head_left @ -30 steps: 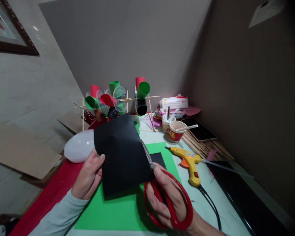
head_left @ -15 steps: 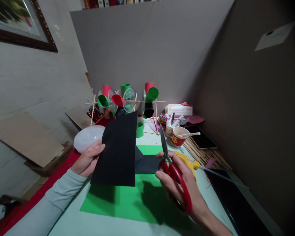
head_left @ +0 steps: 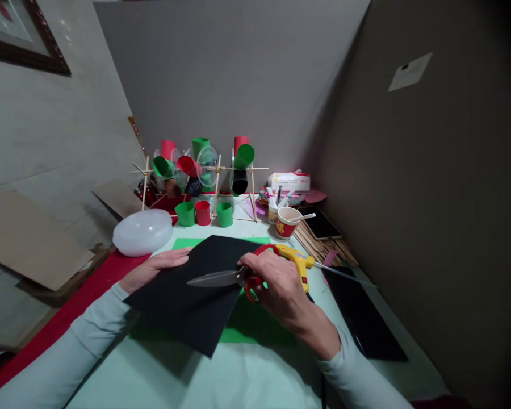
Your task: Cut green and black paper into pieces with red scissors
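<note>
A black paper sheet [head_left: 187,301] lies flat and low over a green sheet [head_left: 247,326] on the pale table. My left hand [head_left: 155,268] holds its left edge, fingers stretched along the paper. My right hand [head_left: 276,284] is closed on red-handled scissors [head_left: 225,278]. Their shut blades point left across the top of the black sheet.
A yellow glue gun [head_left: 297,259] lies just behind my right hand. Further back stand small green and red paper cups [head_left: 202,213], a stick frame with paper cones [head_left: 204,165], a red cup [head_left: 288,222], a pen holder and wooden sticks [head_left: 323,247]. A white dome [head_left: 142,233] sits left, a dark slab [head_left: 364,318] right.
The black sheet came down from upright to nearly flat over the green sheet. My right hand swung the scissors from pointing up to pointing left across the sheet.
</note>
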`<action>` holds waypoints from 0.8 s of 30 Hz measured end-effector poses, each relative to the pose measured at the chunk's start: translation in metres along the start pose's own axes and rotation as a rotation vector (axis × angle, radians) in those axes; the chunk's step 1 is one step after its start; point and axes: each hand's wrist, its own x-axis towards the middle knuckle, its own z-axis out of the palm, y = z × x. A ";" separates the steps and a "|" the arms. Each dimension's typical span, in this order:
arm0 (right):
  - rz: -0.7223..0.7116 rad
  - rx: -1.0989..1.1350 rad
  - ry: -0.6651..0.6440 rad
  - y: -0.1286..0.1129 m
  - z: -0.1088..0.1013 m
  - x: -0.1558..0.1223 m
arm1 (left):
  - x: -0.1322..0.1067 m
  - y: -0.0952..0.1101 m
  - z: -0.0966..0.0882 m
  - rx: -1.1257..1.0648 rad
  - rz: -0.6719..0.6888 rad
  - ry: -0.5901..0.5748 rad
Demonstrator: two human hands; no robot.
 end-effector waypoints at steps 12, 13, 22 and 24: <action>0.655 0.494 0.240 -0.005 -0.013 0.014 | 0.001 -0.009 -0.004 0.054 0.392 0.240; 0.700 0.546 0.230 -0.004 -0.014 0.015 | -0.001 -0.011 -0.001 0.024 0.409 0.240; 0.955 0.777 0.165 0.005 -0.001 0.010 | -0.004 -0.023 0.031 0.214 0.131 0.187; 0.976 0.798 0.165 0.005 0.001 0.010 | -0.001 -0.022 0.030 0.183 0.098 0.198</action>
